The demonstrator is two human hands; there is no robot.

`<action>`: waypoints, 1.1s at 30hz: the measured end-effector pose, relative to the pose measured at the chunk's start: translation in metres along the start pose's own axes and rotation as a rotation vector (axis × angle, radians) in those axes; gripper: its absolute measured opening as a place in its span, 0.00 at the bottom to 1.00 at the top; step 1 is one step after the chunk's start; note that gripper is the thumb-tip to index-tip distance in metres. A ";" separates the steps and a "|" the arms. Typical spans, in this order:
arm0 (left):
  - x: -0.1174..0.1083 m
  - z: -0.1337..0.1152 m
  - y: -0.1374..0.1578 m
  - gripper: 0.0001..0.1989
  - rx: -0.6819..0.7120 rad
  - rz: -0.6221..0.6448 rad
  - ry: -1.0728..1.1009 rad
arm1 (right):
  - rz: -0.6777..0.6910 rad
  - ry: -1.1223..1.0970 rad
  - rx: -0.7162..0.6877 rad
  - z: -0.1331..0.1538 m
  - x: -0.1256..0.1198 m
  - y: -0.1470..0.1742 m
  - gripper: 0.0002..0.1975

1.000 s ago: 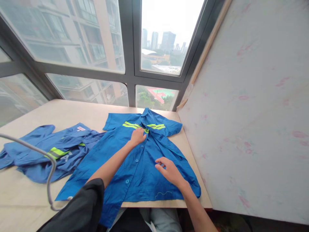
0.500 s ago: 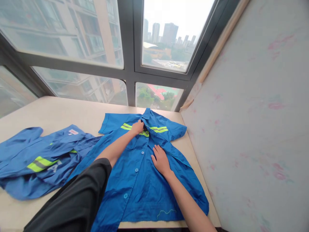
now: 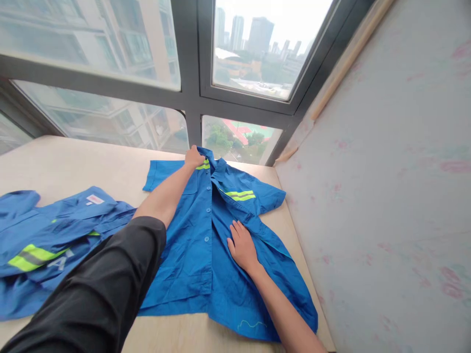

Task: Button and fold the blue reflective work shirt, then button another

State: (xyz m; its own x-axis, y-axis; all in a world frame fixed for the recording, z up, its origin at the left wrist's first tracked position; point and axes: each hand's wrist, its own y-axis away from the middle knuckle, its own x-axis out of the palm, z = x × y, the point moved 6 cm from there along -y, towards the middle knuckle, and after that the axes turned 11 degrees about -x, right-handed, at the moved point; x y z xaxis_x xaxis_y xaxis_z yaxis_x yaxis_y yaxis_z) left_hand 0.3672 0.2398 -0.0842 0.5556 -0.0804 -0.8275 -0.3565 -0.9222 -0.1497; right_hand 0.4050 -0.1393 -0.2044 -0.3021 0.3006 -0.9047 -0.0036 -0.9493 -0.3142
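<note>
Blue shirt [image 3: 222, 223] on the pale table [image 3: 91, 157]: held at its far end by the left hand, pressed by the right.
From my remote post I record the shirt lying front up, collar end toward the window frame [image 3: 191, 108], its front parted. The left hand [image 3: 194, 158] is closed on the far edge of the left front panel, near the collar; its fingertips are partly hidden, so I cannot tell their exact hold. The right hand [image 3: 243, 246] lies palm down, fingers extended and slightly apart, on the right part of the shirt, grasping nothing that I can see. A row of buttons [image 3: 208, 210] runs near to far; a yellow-green stripe [image 3: 240, 195] crosses the far right chest. A second blue garment [image 3: 40, 264] lies crumpled at left.
</note>
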 end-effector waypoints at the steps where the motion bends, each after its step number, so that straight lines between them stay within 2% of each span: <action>1: 0.004 0.001 0.002 0.28 -0.043 0.020 -0.012 | 0.001 -0.006 0.006 0.000 0.000 0.000 0.24; 4: 0.022 0.002 0.027 0.35 -0.134 0.083 -0.036 | 0.000 -0.013 0.015 -0.002 0.000 -0.001 0.24; 9: 0.040 -0.002 0.108 0.31 -0.091 0.083 -0.038 | -0.023 0.006 -0.004 -0.002 0.000 -0.001 0.23; 13: 0.050 -0.003 0.196 0.31 -0.099 0.026 -0.050 | -0.005 0.013 -0.015 -0.003 0.002 -0.002 0.24; 15: 0.051 0.000 0.246 0.29 -0.143 -0.060 -0.025 | -0.006 0.014 -0.024 -0.003 0.002 -0.003 0.24; 18: 0.052 0.010 0.324 0.29 -0.131 -0.118 -0.069 | -0.010 0.014 -0.044 -0.003 0.001 -0.002 0.24; 22: 0.043 0.038 0.403 0.31 -0.096 -0.047 -0.308 | -0.004 0.015 -0.065 -0.007 0.000 0.001 0.25; 25: 0.028 0.060 0.434 0.33 -0.067 0.005 -0.442 | -0.006 0.028 -0.068 -0.014 0.000 0.003 0.25; 28: 0.017 0.074 0.447 0.33 -0.068 0.003 -0.499 | 0.000 0.057 -0.064 -0.021 0.001 0.003 0.25; 33: 0.018 0.074 0.453 0.33 -0.095 -0.055 -0.506 | 0.037 0.116 -0.070 -0.030 0.003 -0.005 0.26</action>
State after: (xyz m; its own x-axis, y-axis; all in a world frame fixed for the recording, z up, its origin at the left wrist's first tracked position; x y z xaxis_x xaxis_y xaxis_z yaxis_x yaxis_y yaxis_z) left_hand 0.1600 -0.1510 -0.2070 0.1306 0.1409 -0.9814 -0.2544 -0.9519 -0.1705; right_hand 0.4326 -0.1309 -0.2142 -0.1883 0.2776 -0.9421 0.0737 -0.9525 -0.2954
